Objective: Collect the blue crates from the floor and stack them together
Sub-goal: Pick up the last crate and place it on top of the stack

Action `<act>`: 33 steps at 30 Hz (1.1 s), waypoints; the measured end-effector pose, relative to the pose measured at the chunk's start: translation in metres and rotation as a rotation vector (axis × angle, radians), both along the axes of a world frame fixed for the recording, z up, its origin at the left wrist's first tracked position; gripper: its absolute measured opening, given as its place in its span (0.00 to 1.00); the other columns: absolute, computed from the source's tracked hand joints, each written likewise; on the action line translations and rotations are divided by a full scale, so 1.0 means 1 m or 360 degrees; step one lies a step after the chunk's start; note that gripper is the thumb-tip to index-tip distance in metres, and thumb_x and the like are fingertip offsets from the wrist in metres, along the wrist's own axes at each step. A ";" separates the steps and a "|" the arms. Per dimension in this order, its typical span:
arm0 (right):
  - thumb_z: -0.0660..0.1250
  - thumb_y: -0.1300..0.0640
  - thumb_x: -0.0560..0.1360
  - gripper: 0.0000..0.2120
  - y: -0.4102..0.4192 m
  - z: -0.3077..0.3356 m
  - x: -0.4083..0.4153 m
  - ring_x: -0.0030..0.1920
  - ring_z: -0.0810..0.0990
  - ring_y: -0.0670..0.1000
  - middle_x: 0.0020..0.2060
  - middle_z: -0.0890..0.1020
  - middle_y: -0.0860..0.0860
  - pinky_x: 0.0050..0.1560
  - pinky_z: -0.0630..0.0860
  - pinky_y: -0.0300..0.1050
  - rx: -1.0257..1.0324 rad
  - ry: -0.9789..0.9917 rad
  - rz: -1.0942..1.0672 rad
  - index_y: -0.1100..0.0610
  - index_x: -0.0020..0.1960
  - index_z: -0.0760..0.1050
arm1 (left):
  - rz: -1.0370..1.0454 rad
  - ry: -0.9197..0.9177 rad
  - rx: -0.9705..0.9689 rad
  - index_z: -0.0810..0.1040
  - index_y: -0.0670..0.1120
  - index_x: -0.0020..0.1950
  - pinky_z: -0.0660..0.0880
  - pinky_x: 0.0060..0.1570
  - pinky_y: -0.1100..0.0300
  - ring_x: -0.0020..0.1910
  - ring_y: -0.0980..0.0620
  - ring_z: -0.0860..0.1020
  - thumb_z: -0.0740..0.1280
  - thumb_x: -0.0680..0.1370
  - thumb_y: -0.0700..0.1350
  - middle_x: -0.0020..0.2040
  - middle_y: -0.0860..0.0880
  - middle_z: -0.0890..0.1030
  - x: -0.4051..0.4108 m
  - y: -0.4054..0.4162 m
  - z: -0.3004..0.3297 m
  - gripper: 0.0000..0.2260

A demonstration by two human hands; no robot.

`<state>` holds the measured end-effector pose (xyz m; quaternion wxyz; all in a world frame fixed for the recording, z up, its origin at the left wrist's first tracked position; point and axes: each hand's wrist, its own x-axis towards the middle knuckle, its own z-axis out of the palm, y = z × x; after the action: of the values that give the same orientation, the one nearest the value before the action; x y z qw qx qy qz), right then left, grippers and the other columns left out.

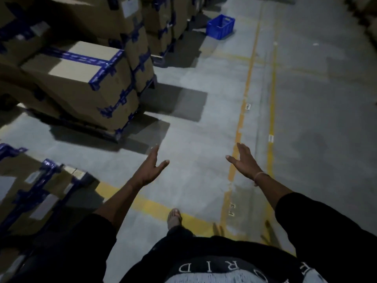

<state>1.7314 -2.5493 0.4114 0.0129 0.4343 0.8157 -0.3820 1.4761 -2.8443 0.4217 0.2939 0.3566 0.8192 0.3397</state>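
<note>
Head view, looking forward and down along a dim warehouse aisle. The left hand (152, 167) and the right hand (243, 161) are both raised in front of the body over the grey concrete floor (204, 123), well apart from each other, palms turned inward. The fingers of each are straight and spread, thumbs out; neither hand holds or touches anything. A thin band (260, 175) circles the right wrist. Black sleeves (318, 223) cover both upper arms, and one bare foot (173, 217) shows near the bottom centre, set on a yellow floor line (155, 205) that runs across the near floor.

One blue crate (220, 26) stands on the floor at the far end of the aisle, upright and open at the top, well apart from both hands. It lies just right of the far row of boxes and left of two long yellow stripes (272, 111) that run from near to far.

On the left, stacked cardboard boxes (85, 78) sealed with blue tape rest on a dark pallet (110, 134); further stacks continue toward the far left. More taped boxes (38, 186) fill the near left corner. Small white labels (248, 107) lie on the floor beside the stripes; their print cannot be read.
</note>
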 end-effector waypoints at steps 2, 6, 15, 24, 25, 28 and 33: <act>0.62 0.30 0.73 0.44 0.020 0.004 -0.021 0.79 0.50 0.52 0.80 0.47 0.44 0.76 0.55 0.55 -0.0002 -0.0019 -0.0084 0.46 0.80 0.46 | -0.0095 -0.0003 -0.0038 0.46 0.50 0.82 0.55 0.73 0.59 0.80 0.51 0.53 0.62 0.80 0.61 0.82 0.51 0.49 -0.031 0.032 0.008 0.38; 0.62 0.31 0.73 0.44 0.056 0.005 -0.060 0.79 0.51 0.52 0.79 0.48 0.44 0.75 0.56 0.53 0.0024 0.0046 -0.0273 0.47 0.80 0.48 | -0.0331 0.0007 -0.0074 0.48 0.48 0.82 0.55 0.71 0.61 0.79 0.50 0.55 0.62 0.81 0.59 0.82 0.49 0.51 -0.099 0.096 0.014 0.37; 0.64 0.31 0.73 0.45 0.168 -0.007 -0.131 0.78 0.54 0.56 0.79 0.50 0.47 0.74 0.60 0.55 -0.0046 0.0054 -0.0532 0.48 0.80 0.48 | -0.0529 0.0077 -0.0099 0.51 0.48 0.82 0.58 0.70 0.61 0.78 0.48 0.60 0.64 0.80 0.59 0.81 0.48 0.56 -0.204 0.254 0.010 0.36; 0.65 0.33 0.73 0.45 0.368 -0.008 -0.219 0.77 0.58 0.55 0.77 0.52 0.48 0.74 0.61 0.54 -0.0071 0.0183 -0.0642 0.49 0.80 0.49 | -0.0522 -0.0006 -0.0109 0.51 0.53 0.82 0.65 0.73 0.52 0.76 0.48 0.65 0.63 0.76 0.67 0.80 0.50 0.59 -0.309 0.451 -0.005 0.40; 0.65 0.33 0.73 0.45 0.390 -0.004 -0.229 0.77 0.58 0.55 0.77 0.52 0.48 0.74 0.61 0.54 -0.0080 0.0180 -0.0647 0.49 0.80 0.50 | -0.0513 -0.0013 -0.0108 0.51 0.53 0.82 0.65 0.73 0.52 0.75 0.48 0.66 0.63 0.76 0.67 0.80 0.50 0.60 -0.320 0.474 0.001 0.40; 0.65 0.34 0.73 0.45 0.458 0.008 -0.258 0.77 0.58 0.56 0.77 0.53 0.50 0.74 0.60 0.53 -0.0059 0.0127 -0.0601 0.50 0.80 0.49 | -0.0496 -0.0052 -0.0067 0.49 0.56 0.81 0.64 0.73 0.50 0.76 0.49 0.65 0.64 0.78 0.64 0.80 0.50 0.60 -0.353 0.545 0.014 0.38; 0.65 0.34 0.73 0.44 0.559 0.027 -0.309 0.76 0.60 0.56 0.77 0.54 0.51 0.74 0.61 0.52 -0.0011 0.0072 -0.0547 0.50 0.80 0.50 | -0.0387 -0.0201 0.0078 0.51 0.53 0.82 0.66 0.71 0.51 0.75 0.46 0.65 0.64 0.77 0.64 0.80 0.47 0.58 -0.394 0.646 0.029 0.39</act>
<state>1.4223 -1.9907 0.4388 -0.0694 0.5585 0.7282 -0.3912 1.0823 -2.1981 0.4508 0.3752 0.4383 0.7412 0.3432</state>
